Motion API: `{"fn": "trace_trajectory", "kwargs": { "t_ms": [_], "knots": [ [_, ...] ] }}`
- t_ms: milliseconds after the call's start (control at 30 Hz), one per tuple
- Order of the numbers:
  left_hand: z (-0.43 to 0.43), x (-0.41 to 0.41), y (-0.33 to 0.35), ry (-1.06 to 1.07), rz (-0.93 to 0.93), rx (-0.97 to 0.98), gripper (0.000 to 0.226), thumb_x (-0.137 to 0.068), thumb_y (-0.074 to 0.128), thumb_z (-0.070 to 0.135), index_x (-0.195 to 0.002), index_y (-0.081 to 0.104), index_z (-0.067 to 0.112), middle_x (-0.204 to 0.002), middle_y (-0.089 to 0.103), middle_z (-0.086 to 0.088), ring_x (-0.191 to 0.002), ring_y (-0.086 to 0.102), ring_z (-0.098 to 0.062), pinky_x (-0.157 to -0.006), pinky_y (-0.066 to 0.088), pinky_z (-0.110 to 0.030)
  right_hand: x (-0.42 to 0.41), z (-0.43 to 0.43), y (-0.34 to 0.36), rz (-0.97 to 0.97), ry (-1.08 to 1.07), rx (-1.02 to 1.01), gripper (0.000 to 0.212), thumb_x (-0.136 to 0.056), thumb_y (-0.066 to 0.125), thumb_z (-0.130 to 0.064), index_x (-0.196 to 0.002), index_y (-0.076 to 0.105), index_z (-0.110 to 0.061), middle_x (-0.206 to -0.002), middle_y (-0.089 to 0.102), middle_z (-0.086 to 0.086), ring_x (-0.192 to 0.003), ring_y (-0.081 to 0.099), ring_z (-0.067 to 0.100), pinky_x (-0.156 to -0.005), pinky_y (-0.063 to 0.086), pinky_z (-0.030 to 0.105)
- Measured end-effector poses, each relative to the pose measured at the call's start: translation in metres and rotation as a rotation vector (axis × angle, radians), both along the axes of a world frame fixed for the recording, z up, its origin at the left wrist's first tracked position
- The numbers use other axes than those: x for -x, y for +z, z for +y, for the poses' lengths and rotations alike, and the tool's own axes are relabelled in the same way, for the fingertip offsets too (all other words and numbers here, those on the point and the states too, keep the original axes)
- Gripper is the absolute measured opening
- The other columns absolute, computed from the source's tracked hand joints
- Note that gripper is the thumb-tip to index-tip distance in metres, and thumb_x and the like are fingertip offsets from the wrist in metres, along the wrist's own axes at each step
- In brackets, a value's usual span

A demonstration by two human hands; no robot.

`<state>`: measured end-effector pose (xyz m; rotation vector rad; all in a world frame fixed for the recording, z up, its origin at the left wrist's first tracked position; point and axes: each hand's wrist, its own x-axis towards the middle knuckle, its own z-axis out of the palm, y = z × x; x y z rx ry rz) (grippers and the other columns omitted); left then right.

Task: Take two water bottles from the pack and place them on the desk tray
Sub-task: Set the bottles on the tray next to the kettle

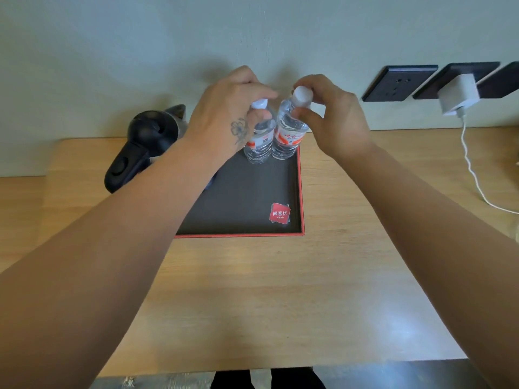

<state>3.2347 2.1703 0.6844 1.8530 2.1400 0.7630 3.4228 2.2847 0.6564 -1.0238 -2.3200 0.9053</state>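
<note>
Two clear water bottles with white caps and red-and-white labels stand side by side at the far right corner of the dark desk tray (244, 197), which has a red rim. My left hand (224, 110) grips the neck of the left bottle (259, 143) from above. My right hand (334, 113) pinches the cap of the right bottle (288, 136) with fingers and thumb. Both bottles rest upright on the tray, touching or nearly touching each other. The pack is not in view.
A black electric kettle (143, 144) stands at the tray's far left, partly behind my left forearm. Dark wall sockets (398, 82) sit at the right, with a white charger (457, 95) plugged in and its cable trailing onto the wooden desk (280, 290).
</note>
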Motion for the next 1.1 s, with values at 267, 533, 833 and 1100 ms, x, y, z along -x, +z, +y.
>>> {"fn": "trace_trajectory", "kwargs": {
  "t_ms": [267, 533, 833, 1100],
  "knots": [
    [0.011, -0.009, 0.002, 0.231, -0.015, 0.078, 0.043, -0.09, 0.086, 0.048, -0.12, 0.083, 0.018, -0.115, 0.069, -0.017, -0.099, 0.066, -0.037, -0.084, 0.052, -0.047, 0.001, -0.009, 0.003, -0.025, 0.004, 0.015, 0.033, -0.096, 0.072, -0.017, -0.127, 0.066, -0.01, -0.12, 0.076, -0.001, -0.116, 0.072, 0.02, -0.099, 0.054, 0.038],
    [0.0, -0.005, -0.033, 0.293, -0.233, 0.064, 0.069, -0.074, 0.095, 0.046, -0.132, 0.069, 0.018, -0.126, 0.068, -0.01, -0.106, 0.062, -0.024, -0.094, 0.052, -0.039, 0.003, -0.007, -0.006, 0.016, -0.06, 0.166, 0.07, -0.081, 0.088, -0.019, -0.143, 0.056, -0.017, -0.133, 0.069, 0.001, -0.124, 0.066, 0.02, -0.101, 0.058, 0.046],
    [-0.008, -0.007, -0.103, 0.46, -0.432, 0.379, 0.074, -0.073, 0.102, 0.037, -0.128, 0.061, 0.01, -0.12, 0.078, -0.004, -0.111, 0.079, -0.03, -0.101, 0.064, -0.049, 0.002, -0.016, -0.079, -0.269, -0.181, 0.421, 0.112, -0.068, 0.099, -0.02, -0.157, 0.032, -0.017, -0.144, 0.058, 0.011, -0.127, 0.065, 0.029, -0.106, 0.057, 0.053],
    [0.002, -0.013, -0.128, 0.484, -0.363, 0.342, 0.05, -0.085, 0.093, 0.035, -0.127, 0.078, 0.011, -0.124, 0.086, -0.011, -0.117, 0.081, -0.036, -0.107, 0.062, -0.049, 0.017, -0.025, -0.114, -0.255, -0.243, 0.227, 0.078, -0.079, 0.091, -0.018, -0.143, 0.046, -0.011, -0.139, 0.054, 0.013, -0.131, 0.058, 0.034, -0.103, 0.056, 0.053]
  ]
}}
